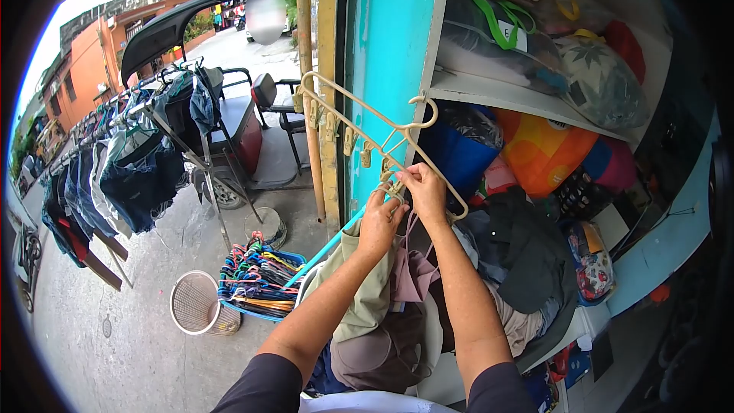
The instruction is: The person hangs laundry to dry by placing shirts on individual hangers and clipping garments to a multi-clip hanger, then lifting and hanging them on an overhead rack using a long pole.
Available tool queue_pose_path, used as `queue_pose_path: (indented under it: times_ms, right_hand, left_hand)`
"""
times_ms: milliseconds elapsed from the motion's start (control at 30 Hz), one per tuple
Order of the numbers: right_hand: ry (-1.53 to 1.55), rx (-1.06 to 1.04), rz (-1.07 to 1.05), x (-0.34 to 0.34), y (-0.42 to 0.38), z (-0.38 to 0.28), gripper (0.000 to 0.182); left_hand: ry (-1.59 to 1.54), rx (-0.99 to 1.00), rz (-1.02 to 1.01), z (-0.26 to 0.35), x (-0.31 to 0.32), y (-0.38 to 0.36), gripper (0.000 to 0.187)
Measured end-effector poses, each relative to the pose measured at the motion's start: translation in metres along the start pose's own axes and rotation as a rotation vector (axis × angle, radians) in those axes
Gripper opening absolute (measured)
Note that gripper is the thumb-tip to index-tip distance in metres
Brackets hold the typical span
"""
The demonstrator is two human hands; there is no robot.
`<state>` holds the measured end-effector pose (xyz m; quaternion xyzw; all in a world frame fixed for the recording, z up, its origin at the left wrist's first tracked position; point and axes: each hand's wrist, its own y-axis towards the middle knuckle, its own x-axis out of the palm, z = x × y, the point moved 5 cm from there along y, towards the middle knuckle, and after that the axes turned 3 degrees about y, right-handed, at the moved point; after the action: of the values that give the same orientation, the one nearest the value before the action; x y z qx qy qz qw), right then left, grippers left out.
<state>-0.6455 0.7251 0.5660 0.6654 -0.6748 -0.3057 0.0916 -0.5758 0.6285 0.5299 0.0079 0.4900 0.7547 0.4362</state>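
A beige plastic hanger [348, 98] with several clothespins [349, 140] on it hangs tilted in front of the turquoise panel. My right hand [425, 193] is closed in a pinch at a clothespin near the hanger's lower end. Just below and to the left, my left hand [380, 220] is closed, its fingertips close to the right ones; what lies between them is too small to make out. Beneath both hands, a pink cloth piece with a thin strap [414, 275] lies over a pile with a pale green garment [359, 298] and a brown cap-like item [378, 356].
At left, a rack of denim shorts [145, 183] stands on the concrete. A blue basket of hangers [264, 279] and a mesh bin [195, 302] sit below. Shelves with bagged goods [501, 38] rise at right, above dark clothes [527, 248]. A parked vehicle stands behind.
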Motion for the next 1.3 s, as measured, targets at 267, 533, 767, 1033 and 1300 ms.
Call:
queue_pose_path:
  times_ms: [267, 533, 767, 1033, 1300]
  right_hand:
    - [-0.378, -0.794, 0.082, -0.014, -0.036, -0.040, 0.031]
    - [-0.544, -0.590, -0.060, 0.028, 0.008, -0.097, 0.046]
    - [-0.997, -0.166, -0.305, 0.065, 0.053, -0.077, 0.041]
    - [-0.747, -0.207, -0.351, 0.063, 0.060, -0.072, 0.043]
    - [0.045, -0.032, -0.537, 0.052, 0.037, -0.089, 0.030]
  left_hand:
    - [-0.230, -0.415, -0.319, -0.038, -0.029, -0.002, 0.026]
    - [0.029, -0.483, -0.179, -0.055, -0.065, 0.015, 0.026]
    - [-0.682, -0.670, -0.165, -0.063, -0.067, 0.013, 0.016]
    - [-0.869, -0.631, -0.321, -0.067, -0.067, 0.010, 0.011]
    - [-1.281, -0.758, -0.317, -0.078, -0.051, 0.008, 0.034]
